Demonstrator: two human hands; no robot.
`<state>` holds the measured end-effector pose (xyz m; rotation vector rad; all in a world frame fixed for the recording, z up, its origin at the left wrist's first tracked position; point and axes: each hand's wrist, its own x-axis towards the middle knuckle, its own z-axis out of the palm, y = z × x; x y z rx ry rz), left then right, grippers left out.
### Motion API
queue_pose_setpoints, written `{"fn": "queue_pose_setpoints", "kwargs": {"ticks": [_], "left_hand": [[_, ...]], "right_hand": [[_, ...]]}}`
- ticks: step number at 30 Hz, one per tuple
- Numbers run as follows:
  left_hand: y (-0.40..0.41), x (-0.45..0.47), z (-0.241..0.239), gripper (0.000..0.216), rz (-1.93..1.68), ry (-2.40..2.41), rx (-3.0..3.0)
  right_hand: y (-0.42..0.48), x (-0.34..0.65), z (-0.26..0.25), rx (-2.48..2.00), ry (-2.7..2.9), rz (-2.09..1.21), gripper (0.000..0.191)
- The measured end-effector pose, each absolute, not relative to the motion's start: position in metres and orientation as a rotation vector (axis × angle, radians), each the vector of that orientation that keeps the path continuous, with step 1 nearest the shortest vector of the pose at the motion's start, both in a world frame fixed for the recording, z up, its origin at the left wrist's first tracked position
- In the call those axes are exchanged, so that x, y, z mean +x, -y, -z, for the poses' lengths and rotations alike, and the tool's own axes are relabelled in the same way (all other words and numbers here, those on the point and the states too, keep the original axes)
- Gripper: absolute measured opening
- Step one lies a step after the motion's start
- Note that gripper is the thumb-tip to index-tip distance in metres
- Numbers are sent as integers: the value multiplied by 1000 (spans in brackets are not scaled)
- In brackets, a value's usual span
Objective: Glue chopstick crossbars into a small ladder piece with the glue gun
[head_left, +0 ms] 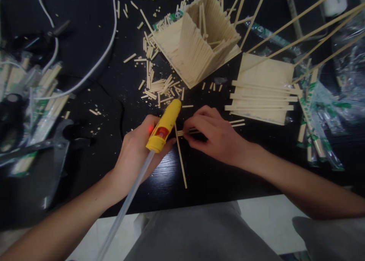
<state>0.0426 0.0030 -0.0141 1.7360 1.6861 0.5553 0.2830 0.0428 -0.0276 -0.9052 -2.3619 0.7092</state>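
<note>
My left hand (137,150) is wrapped round a yellow glue gun (164,126) with a clear glue stick (128,200) sticking out of its back; the nozzle points at the black table. My right hand (212,133) presses thin wooden sticks (238,123) flat on the table with curled fingers, just right of the nozzle. One long stick (180,158) lies crosswise under the gun. Beyond the hands stands a box built of sticks (196,40), tilted, and a flat stick panel (264,88) lies to its right.
Several cut stick bits (159,88) litter the black table (205,177). Wrapped chopstick packets (42,97) lie at the left, more packets (316,128) at the right. A white cable (97,59) curves at the back left. Long sticks (302,32) slant across the upper right.
</note>
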Motion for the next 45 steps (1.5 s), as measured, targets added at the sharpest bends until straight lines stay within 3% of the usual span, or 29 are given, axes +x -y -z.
{"fn": "queue_pose_setpoints", "kwargs": {"ticks": [22,45], "left_hand": [[0,42,18,23,-630,-1618,1748],[1,40,23,26,-694,-1557,1807]], "right_hand": [[-24,274,16,-948,2450,-359,17],[-23,274,17,-967,2401,-394,12]]}}
